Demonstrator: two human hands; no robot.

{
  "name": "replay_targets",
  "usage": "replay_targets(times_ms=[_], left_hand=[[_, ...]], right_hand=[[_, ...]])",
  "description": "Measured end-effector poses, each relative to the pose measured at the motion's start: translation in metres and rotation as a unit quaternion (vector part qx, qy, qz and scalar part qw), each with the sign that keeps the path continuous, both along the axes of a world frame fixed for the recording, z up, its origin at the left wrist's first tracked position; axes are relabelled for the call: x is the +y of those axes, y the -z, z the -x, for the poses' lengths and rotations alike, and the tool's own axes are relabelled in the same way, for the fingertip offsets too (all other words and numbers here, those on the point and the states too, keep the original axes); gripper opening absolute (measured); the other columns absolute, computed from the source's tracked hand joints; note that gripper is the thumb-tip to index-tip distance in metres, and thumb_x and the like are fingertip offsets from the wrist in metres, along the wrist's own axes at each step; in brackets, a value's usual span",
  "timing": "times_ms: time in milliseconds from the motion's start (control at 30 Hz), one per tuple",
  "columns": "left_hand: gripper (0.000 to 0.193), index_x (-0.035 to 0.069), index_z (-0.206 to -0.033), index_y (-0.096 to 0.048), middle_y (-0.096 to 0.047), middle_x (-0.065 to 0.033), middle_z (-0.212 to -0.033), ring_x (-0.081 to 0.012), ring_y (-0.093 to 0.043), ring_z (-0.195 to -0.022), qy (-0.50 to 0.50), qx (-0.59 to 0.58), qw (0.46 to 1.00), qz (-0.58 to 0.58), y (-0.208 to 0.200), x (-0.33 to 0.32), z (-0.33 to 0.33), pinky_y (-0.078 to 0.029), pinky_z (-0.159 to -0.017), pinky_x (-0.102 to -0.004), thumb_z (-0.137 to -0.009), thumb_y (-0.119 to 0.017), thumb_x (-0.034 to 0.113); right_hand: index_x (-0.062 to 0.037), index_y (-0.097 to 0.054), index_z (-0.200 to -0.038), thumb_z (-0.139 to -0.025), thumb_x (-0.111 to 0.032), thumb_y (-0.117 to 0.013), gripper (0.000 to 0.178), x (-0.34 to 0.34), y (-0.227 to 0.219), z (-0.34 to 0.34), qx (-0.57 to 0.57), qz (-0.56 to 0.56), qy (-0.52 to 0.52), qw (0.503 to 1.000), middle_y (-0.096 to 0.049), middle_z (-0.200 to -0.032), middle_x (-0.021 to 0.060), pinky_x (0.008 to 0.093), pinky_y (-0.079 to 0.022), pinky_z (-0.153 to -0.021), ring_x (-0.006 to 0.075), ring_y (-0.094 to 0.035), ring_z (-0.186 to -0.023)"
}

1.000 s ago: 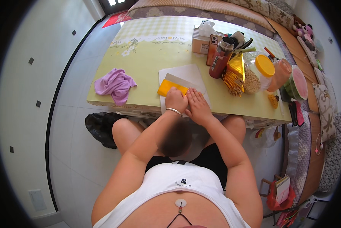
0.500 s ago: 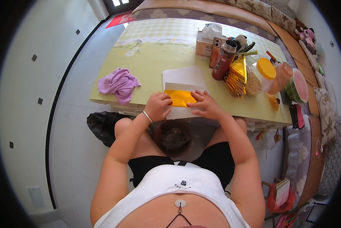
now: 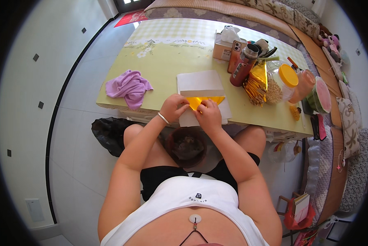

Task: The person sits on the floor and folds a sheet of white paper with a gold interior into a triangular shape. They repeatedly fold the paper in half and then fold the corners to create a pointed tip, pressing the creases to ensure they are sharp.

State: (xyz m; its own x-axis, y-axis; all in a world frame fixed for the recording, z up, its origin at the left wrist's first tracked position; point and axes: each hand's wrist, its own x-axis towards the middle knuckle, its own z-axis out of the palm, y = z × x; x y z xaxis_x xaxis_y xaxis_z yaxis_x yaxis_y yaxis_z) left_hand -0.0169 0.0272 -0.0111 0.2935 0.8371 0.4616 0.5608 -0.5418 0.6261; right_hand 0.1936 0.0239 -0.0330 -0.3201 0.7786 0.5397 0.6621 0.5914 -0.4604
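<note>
Home: cushions (image 3: 348, 122), probably plush toys (image 3: 332, 41)

Steep fisheye view from the wearer's head

The camera looks down and forward from above the white fabric sleeveless top (image 3: 188, 190), which fills the lower middle close to the lens. The bare left hand (image 3: 174, 108) and bare right hand (image 3: 209, 116) lie farther off, near the centre. Beyond them stretches the pale yellow-green rectangular table (image 3: 161, 74); at the left, the dark-spotted white wall (image 3: 22, 90) bends.
</note>
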Motion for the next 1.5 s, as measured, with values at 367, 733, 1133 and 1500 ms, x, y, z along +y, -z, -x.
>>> replay_targets(times_ms=[367, 733, 1133, 1500], left_hand=[[0.033, 0.006, -0.115, -0.070, -0.069, -0.0046, -0.090, -0.0200, -0.060, -0.097, -0.038, -0.046, 0.991, 0.117, 0.016, 0.024, 0.013, -0.048, -0.091, -0.0335, -0.083, -0.075, 0.010], [0.030, 0.006, -0.107, -0.071, -0.070, -0.0050, -0.086, -0.0221, -0.061, -0.091, -0.098, -0.060, 0.990, 0.084, 0.024, 0.032, 0.004, -0.051, -0.085, -0.0346, -0.077, -0.075, 0.010], [0.028, 0.007, -0.097, -0.071, -0.069, -0.0044, -0.080, -0.0251, -0.061, -0.089, -0.175, -0.009, 0.984, 0.042, 0.029, 0.034, -0.009, -0.051, -0.086, -0.0374, -0.070, -0.074, 0.009], [0.008, 0.011, -0.075, -0.070, -0.063, -0.0046, -0.086, -0.0270, -0.059, -0.091, -0.185, 0.168, 0.959, -0.136, 0.014, 0.015, -0.018, -0.043, -0.082, -0.0429, -0.074, -0.075, 0.017]], right_hand=[[-0.0043, -0.066, -0.077, -0.077, -0.017, -0.077, 0.016, -0.006, -0.008, 0.014, 0.051, 0.028, 0.064, 0.996, -0.063, -0.106, 0.0113, 0.0450, -0.045, -0.096, 0.0333, -0.057, -0.105], [-0.0051, -0.065, -0.080, -0.077, -0.017, -0.075, 0.016, 0.001, 0.004, 0.019, 0.023, 0.025, 0.131, 0.991, -0.065, -0.106, 0.0089, 0.0442, -0.047, -0.092, 0.0309, -0.058, -0.106], [-0.0096, -0.073, -0.109, -0.082, -0.017, -0.070, 0.029, 0.002, -0.001, 0.019, -0.044, -0.039, 0.118, 0.991, -0.062, -0.101, 0.0068, 0.0432, -0.047, -0.089, 0.0288, -0.058, -0.100], [-0.0119, -0.072, -0.118, -0.083, -0.017, -0.065, 0.036, 0.009, 0.014, 0.018, -0.126, -0.052, 0.108, 0.985, -0.059, -0.110, 0.0079, 0.0438, -0.042, -0.093, 0.0294, -0.053, -0.107]])
